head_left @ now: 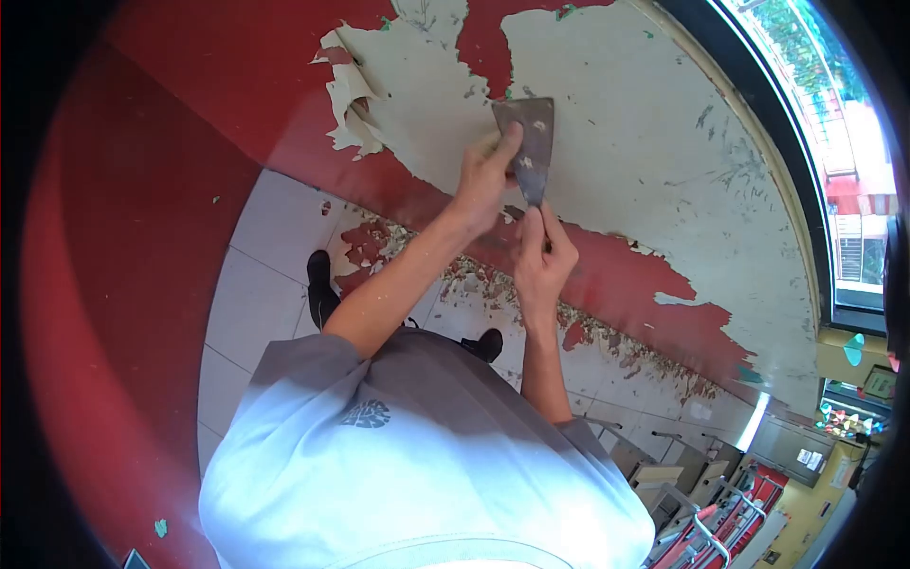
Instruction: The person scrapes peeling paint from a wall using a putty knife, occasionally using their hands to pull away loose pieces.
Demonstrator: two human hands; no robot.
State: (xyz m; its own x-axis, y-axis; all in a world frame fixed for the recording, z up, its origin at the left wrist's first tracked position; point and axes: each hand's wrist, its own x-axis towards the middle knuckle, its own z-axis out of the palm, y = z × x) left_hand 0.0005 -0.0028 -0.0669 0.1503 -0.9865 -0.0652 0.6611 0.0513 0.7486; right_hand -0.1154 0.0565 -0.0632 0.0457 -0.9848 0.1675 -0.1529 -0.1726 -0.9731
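Near the upper middle of the frame, the left hand point(485, 180) pressed the stiff, light scraper point(531, 147) blade against the peeling wall point(645, 142) while the right hand point(542, 261) gripped its handle, the safest hold.

No words to read here

My grey shirt point(417, 455) carries a dark round emblem point(366, 413), but I can make out no letters in it; the signs far off by the window are too small.
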